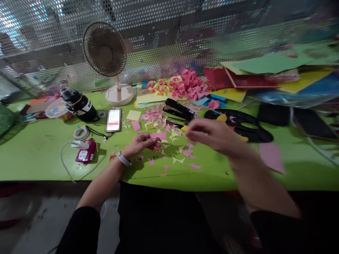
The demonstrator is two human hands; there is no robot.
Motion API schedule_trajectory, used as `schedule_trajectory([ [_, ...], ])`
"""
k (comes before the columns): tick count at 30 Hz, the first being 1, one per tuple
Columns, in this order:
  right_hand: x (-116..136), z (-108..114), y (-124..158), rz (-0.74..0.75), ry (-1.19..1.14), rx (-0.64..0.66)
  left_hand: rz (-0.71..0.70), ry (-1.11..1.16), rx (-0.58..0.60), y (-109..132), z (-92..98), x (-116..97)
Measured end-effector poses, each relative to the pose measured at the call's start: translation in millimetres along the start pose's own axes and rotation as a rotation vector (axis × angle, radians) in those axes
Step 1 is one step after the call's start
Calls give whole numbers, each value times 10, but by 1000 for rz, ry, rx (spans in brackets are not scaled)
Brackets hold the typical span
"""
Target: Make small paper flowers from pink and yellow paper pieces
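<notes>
My left hand (pixel 143 143) is closed over the table, pinching a small pink piece of paper (pixel 160 135) between thumb and fingers. To its right my right hand (pixel 213 135) is raised above the table with fingers curled; motion smears it, and I cannot make out whether it holds anything. Pink and pale yellow paper scraps (pixel 178 159) lie scattered below and between both hands. A black stapler (pixel 180 108) rests just beyond them. Farther back is a heap of folded pink paper pieces (pixel 189 86).
At the back left stand a beige fan (pixel 119 93) and a tilted black bottle (pixel 81 106). A phone (pixel 113 120), a tape roll (pixel 81 133) and a purple power adapter (pixel 86 151) lie at left. Coloured sheets (pixel 270 63) are stacked at back right.
</notes>
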State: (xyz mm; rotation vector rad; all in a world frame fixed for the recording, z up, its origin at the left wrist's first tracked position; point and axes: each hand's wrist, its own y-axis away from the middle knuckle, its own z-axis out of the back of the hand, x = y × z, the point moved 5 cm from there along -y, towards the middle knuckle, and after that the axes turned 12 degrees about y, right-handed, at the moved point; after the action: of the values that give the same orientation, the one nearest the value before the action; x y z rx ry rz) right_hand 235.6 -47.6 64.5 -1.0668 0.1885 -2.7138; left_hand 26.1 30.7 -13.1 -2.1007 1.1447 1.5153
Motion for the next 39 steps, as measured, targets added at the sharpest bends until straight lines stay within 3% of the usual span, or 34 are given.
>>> schedule_trajectory([
  [5,-27,-525,-305,-61,16,97,2,0,-2,10,-28,-4],
  [9,-40,-688,-243,-25,-27,159,47,-12,60,8,-72,40],
  [18,-9,-730,-149,0,-51,221,58,-53,87,18,-17,66],
  [24,-80,-704,-144,-7,-62,268,23,-49,26,13,-37,25],
  [32,-72,-730,-109,68,55,289,34,-160,116,48,-56,36],
  [39,-87,-636,-78,-38,-99,331,50,-121,118,93,-64,-71],
])
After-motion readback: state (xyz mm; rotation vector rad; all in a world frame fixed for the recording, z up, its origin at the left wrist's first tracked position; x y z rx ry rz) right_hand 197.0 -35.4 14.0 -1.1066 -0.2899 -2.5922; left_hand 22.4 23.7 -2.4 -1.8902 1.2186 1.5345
